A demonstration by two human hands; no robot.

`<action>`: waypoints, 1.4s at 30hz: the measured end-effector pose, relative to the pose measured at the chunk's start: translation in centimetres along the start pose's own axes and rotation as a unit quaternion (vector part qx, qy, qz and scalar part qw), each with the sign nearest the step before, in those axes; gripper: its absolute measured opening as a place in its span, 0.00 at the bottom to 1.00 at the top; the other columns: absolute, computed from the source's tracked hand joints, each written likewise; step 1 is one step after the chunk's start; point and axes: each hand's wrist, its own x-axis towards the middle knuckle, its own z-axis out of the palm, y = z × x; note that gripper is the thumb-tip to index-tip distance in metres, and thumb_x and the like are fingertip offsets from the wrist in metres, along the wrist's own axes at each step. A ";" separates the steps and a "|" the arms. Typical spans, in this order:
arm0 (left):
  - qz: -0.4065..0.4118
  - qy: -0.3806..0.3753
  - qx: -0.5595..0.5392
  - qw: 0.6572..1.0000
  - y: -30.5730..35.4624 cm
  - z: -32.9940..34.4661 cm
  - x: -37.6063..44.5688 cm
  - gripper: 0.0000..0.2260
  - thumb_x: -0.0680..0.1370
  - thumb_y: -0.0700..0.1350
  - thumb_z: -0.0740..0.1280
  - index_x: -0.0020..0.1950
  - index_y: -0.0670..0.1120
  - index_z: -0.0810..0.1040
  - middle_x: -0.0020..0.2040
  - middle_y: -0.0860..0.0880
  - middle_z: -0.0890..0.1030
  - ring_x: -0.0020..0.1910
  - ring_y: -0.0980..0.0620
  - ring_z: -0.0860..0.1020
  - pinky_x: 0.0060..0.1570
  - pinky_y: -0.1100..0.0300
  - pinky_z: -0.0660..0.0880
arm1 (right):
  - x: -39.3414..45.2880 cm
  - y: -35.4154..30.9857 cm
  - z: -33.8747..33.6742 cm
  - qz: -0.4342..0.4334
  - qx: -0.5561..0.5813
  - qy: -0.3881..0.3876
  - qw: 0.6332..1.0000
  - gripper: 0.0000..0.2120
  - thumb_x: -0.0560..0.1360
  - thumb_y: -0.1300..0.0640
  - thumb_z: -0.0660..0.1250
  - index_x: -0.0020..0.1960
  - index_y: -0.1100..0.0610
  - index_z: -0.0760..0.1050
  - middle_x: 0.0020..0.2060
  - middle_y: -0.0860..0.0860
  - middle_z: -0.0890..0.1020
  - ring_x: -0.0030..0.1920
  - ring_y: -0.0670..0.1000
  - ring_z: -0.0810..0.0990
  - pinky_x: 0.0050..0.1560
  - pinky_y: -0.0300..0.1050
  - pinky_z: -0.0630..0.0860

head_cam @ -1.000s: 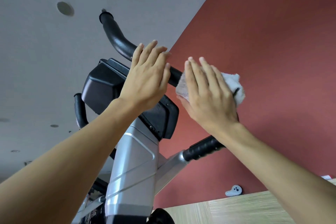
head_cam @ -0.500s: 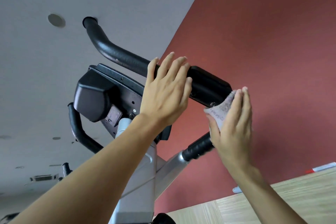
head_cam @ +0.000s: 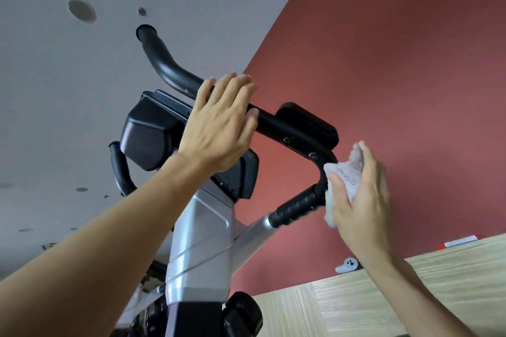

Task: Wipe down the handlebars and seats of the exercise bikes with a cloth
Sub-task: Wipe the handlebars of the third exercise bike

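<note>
With your left hand (head_cam: 219,128) resting flat on the handlebar (head_cam: 175,74), keep your right hand (head_cam: 361,194) clutching the cloth (head_cam: 345,175) tight around the bend, then slide toward the ribbed grip (head_cam: 297,206).

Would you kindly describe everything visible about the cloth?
The small pale grey-white terry cloth is crumpled, looks soft and fluffy, with faint markings on one fold. The right hand holds it, thumb in front, pressing it against the rounded outer bend of the black handlebar, just above the ribbed grip.
</note>
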 end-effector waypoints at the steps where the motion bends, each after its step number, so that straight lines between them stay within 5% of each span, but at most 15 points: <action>1: -0.018 0.006 0.008 1.000 -0.9 -0.4 -0.1 0.21 0.84 0.51 0.52 0.74 0.43 0.70 0.74 0.46 0.71 0.78 0.45 0.63 0.77 0.48 0.52 | 0.8 -1.3 0.0 -0.049 0.002 0.023 0.999 0.30 0.81 0.53 0.64 0.79 0.60 0.61 0.70 0.56 0.72 0.69 0.52 0.71 0.64 0.33 0.64; 7: -0.073 -0.003 0.029 0.997 -4.8 -0.9 -0.8 0.25 0.85 0.53 0.49 0.78 0.43 0.66 0.79 0.45 0.67 0.82 0.46 0.56 0.80 0.47 0.49 | 7.3 -7.8 6.8 -0.336 -0.196 -0.014 0.921 0.32 0.82 0.46 0.65 0.78 0.63 0.63 0.70 0.59 0.74 0.69 0.62 0.74 0.67 0.57 0.75; 11: -0.026 -0.011 0.052 0.998 -6.3 -1.1 -1.3 0.26 0.86 0.54 0.48 0.82 0.46 0.60 0.82 0.47 0.61 0.83 0.48 0.53 0.81 0.47 0.48 | 8.6 -6.6 8.5 -0.404 -0.355 0.014 0.843 0.24 0.86 0.59 0.52 0.80 0.65 0.57 0.74 0.62 0.70 0.73 0.65 0.70 0.70 0.59 0.71; 18: 0.001 -0.021 0.006 1.000 -6.7 -0.4 -1.3 0.28 0.84 0.43 0.56 0.84 0.44 0.52 0.84 0.45 0.54 0.84 0.45 0.44 0.81 0.45 0.40 | 6.8 -2.7 5.5 -0.357 -0.389 0.034 0.849 0.30 0.84 0.55 0.63 0.80 0.66 0.57 0.77 0.62 0.66 0.75 0.63 0.70 0.73 0.57 0.70; 22: -0.009 -0.020 0.033 0.999 -6.3 0.2 -1.2 0.39 0.73 0.31 0.58 0.84 0.41 0.49 0.84 0.42 0.51 0.83 0.42 0.41 0.80 0.43 0.39 | 8.1 -6.7 8.2 -0.395 -0.376 0.040 0.837 0.25 0.86 0.54 0.56 0.78 0.68 0.60 0.75 0.63 0.70 0.72 0.64 0.73 0.69 0.57 0.74; 29: -0.022 -0.062 0.059 0.996 -6.4 -0.8 -1.2 0.44 0.70 0.33 0.61 0.84 0.43 0.48 0.84 0.44 0.52 0.83 0.45 0.41 0.81 0.48 0.38 | 8.9 -8.5 8.9 -0.377 -0.324 -0.009 0.867 0.27 0.87 0.54 0.39 0.77 0.68 0.62 0.72 0.65 0.72 0.71 0.65 0.73 0.70 0.58 0.73; 31: -0.006 -0.088 0.051 0.995 -7.0 -2.0 -1.0 0.43 0.71 0.35 0.62 0.84 0.45 0.49 0.84 0.46 0.53 0.83 0.47 0.43 0.81 0.50 0.39 | 8.6 -6.9 7.8 -0.381 -0.335 -0.036 0.861 0.24 0.88 0.55 0.51 0.79 0.67 0.57 0.75 0.67 0.67 0.75 0.66 0.68 0.74 0.60 0.69; 33: 0.019 -0.116 0.043 0.992 -7.9 -3.3 -0.7 0.40 0.74 0.37 0.61 0.85 0.48 0.49 0.84 0.48 0.54 0.83 0.49 0.45 0.82 0.51 0.42 | 8.0 -4.9 6.2 -0.357 -0.371 -0.066 0.855 0.33 0.84 0.53 0.64 0.80 0.66 0.54 0.78 0.67 0.62 0.78 0.66 0.63 0.75 0.61 0.66; 37: 0.012 -0.131 0.020 0.991 -7.4 -4.5 -0.5 0.34 0.77 0.39 0.60 0.83 0.47 0.56 0.82 0.48 0.60 0.83 0.49 0.50 0.82 0.52 0.45 | 6.8 -2.3 3.9 -0.322 -0.374 -0.084 0.866 0.38 0.81 0.53 0.70 0.81 0.66 0.53 0.78 0.68 0.59 0.78 0.67 0.61 0.76 0.62 0.65; 39: -0.001 -0.103 0.031 0.994 -6.7 -4.5 -0.1 0.27 0.77 0.44 0.60 0.78 0.47 0.66 0.75 0.48 0.70 0.79 0.47 0.61 0.80 0.52 0.51 | 6.7 -2.3 3.4 -0.319 -0.362 -0.101 0.870 0.38 0.80 0.55 0.70 0.81 0.66 0.54 0.78 0.68 0.58 0.78 0.67 0.61 0.76 0.63 0.65; 42: -0.033 -0.068 0.063 0.995 -6.6 -4.2 1.8 0.20 0.78 0.55 0.53 0.58 0.46 0.79 0.55 0.48 0.80 0.59 0.46 0.75 0.72 0.52 0.62 | 6.4 -2.8 3.1 -0.315 -0.338 -0.124 0.878 0.37 0.78 0.61 0.72 0.80 0.66 0.57 0.78 0.68 0.59 0.78 0.68 0.61 0.75 0.65 0.65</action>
